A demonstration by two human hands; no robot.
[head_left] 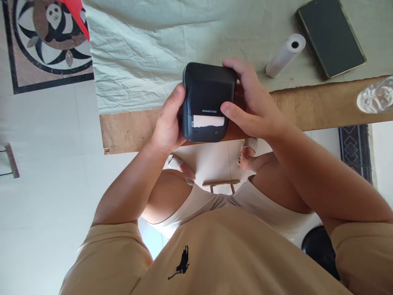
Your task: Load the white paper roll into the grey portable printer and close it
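Observation:
Between my two hands is a black label printer [210,90] marked NIIMBOT, held over the table's front edge. A torn strip of white paper [208,121] sticks out of its slot, above a small power button. My left hand [170,119] grips the printer's left side, thumb along the edge and fingers hidden beneath. On the other side, my right hand [253,98] holds the right edge, its thumb on the front face by the lettering and its index finger at the top corner. A roll of white paper [281,59] stands on the cloth beyond my right hand.
A dark smartphone [331,37] lies at the far right of the pale green cloth [138,53]. A clear plastic or glass object [376,96] sits on the bare wooden edge [307,104]. Something red [76,14] hangs at the table's left corner. My legs are under the edge.

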